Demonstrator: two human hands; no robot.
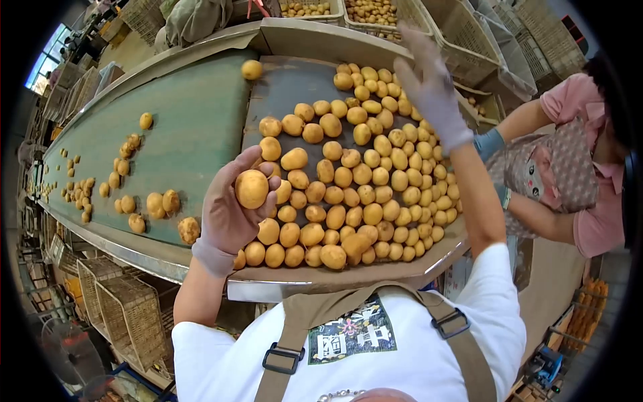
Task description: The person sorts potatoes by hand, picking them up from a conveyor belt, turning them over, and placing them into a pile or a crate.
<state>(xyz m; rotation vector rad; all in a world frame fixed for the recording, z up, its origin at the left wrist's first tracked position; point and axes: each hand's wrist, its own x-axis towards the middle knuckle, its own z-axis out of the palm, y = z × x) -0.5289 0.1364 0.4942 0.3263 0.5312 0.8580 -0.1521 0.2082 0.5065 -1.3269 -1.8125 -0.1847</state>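
My left hand (230, 201), in a pale thin glove, is turned palm up with its fingers curled round a round yellow potato (252, 189). It is above the near-left edge of the grey sorting table (284, 77), where many potatoes (342, 177) lie close together. My right hand (435, 90), gloved alike, is raised over the table's far-right side, close to the crates. Its fingers are stretched out and slightly blurred, and no object shows in it.
A green conveyor belt (194, 134) with scattered potatoes adjoins the table on the left. Crates of potatoes (372, 12) stand beyond the far rim. At right is a co-worker (556, 161) in blue gloves. Stacked empty crates (130, 321) are below left, near a fan (70, 348).
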